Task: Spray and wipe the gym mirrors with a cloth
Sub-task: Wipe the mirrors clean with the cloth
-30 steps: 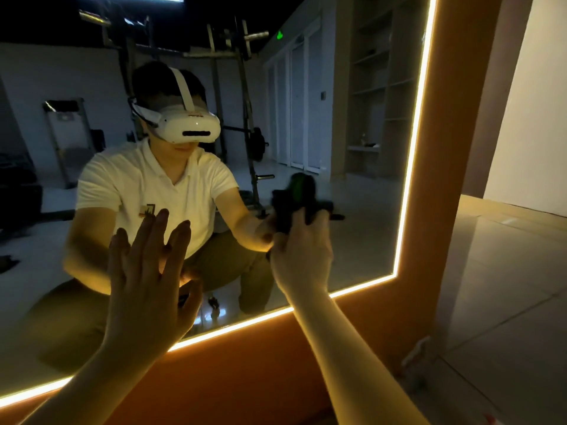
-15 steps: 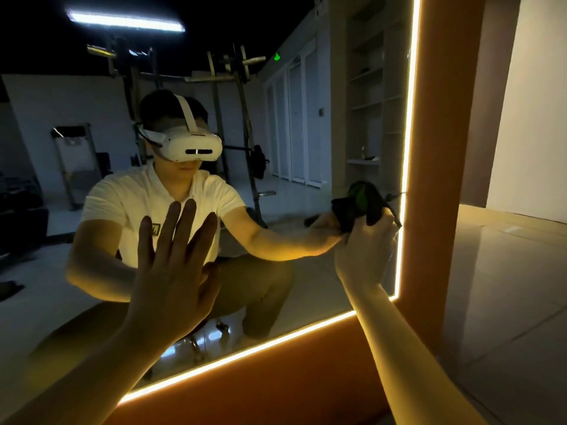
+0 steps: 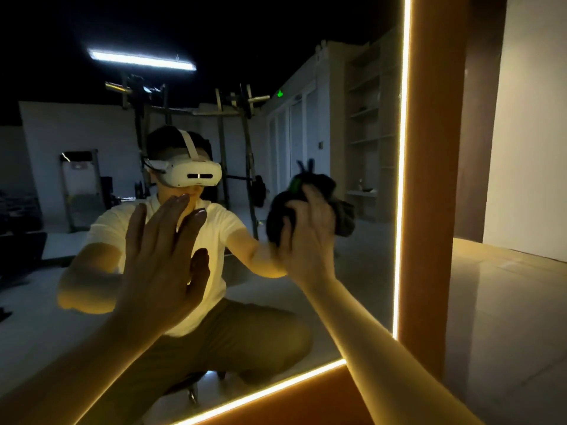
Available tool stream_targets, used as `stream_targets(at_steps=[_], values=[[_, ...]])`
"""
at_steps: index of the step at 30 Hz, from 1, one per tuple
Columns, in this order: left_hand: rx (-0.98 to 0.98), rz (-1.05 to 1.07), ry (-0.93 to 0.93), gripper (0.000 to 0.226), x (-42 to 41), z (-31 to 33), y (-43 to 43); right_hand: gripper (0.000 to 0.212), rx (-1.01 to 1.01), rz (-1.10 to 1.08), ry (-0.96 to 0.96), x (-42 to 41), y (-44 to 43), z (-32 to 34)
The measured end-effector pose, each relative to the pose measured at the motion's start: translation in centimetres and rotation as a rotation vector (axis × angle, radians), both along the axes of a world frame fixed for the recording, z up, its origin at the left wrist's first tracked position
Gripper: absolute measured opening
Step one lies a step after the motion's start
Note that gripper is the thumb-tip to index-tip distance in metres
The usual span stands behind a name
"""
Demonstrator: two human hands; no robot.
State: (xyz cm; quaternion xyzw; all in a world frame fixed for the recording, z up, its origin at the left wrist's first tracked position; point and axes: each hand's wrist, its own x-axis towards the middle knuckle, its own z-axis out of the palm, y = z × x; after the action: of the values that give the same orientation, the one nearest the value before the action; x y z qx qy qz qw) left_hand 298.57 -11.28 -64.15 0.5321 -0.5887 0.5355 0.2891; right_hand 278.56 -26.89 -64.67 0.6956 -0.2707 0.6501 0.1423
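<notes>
left hand (image 3: 162,265): held flat at large light-edged wall mirror (image 3: 352,271), fingers straight | right hand (image 3: 306,237): clamped on crumpled dark cloth (image 3: 325,184) | cloth: pressed to glass near right lit edge

At left, left hand (image 3: 159,259) before mirror (image 3: 368,271); to its right, right hand (image 3: 306,231) with cloth (image 3: 343,216) on glass; frame (image 3: 429,179) right of mirror, floor (image 3: 506,317) beyond.

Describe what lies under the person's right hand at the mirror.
A bunched dark cloth with a green patch, held by the right hand against the mirror. The hand covers the cloth's middle and the glass behind it.
</notes>
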Motion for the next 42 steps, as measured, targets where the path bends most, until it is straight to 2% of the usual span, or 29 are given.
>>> stream_targets(at_steps=[4,7,9,13,15,17,20,21,24,27,30,32,34,38,42], values=[[0.041,0.035,0.019,0.067,-0.6,3.1,-1.1,0.066,0.24,-0.24,-0.201,-4.2,-4.2,4.5],[0.049,0.069,0.021,0.07,-1.0,4.6,-1.6,0.074,0.313,-0.319,-0.239,-2.1,-3.5,6.6],[0.016,0.063,-0.001,0.072,-1.3,5.7,-1.8,0.072,0.183,-0.309,-0.156,1.0,-1.5,7.4],[-0.066,0.03,-0.021,0.074,-1.4,8.0,-2.3,0.068,-0.211,-0.113,0.286,5.1,1.9,8.5],[-0.063,0.041,-0.03,0.075,-1.0,8.5,-2.5,0.066,-0.329,-0.085,0.417,3.7,1.1,9.6],[-0.044,0.064,-0.047,0.08,-0.5,8.4,-2.7,0.067,-0.252,-0.157,0.34,0.7,-1.6,10.5],[-0.032,0.075,-0.068,0.088,-0.2,8.3,-2.9,0.068,0.073,-0.358,-0.062,-3.9,-5.3,12.2],[-0.029,0.076,-0.066,0.09,-0.2,8.3,-3.0,0.07,0.169,-0.388,-0.143,-4.4,-5.6,12.7],[-0.016,0.084,-0.047,0.096,-0.4,8.4,-3.3,0.074,0.297,-0.371,-0.192,-2.4,-4.2,14.1],[0.016,0.111,-0.052,0.097,-0.4,8.5,-3.0,0.072,0.142,-0.341,-0.063,1.9,-0.5,14.7],[0.062,0.151,-0.086,0.096,-0.1,8.7,-2.4,0.066,-0.041,-0.217,0.148,6.9,3.7,15.5],[0.094,0.173,-0.092,0.095,0.2,8.8,-2.2,0.063,-0.113,-0.135,0.216,8.8,5.4,15.9],[0.111,0.186,-0.092,0.092,0.2,8.8,-2.0,0.062,-0.142,-0.093,0.27,8.3,5.3,16.0],[0.021,0.119,-0.074,0.084,-0.9,9.1,-2.3,0.06,-0.303,-0.207,0.452,5.0,3.0,16.5],[0.001,0.107,-0.042,0.089,-2.5,9.9,-4.1,0.061,-0.291,-0.239,0.389,3.4,1.1,18.9]])
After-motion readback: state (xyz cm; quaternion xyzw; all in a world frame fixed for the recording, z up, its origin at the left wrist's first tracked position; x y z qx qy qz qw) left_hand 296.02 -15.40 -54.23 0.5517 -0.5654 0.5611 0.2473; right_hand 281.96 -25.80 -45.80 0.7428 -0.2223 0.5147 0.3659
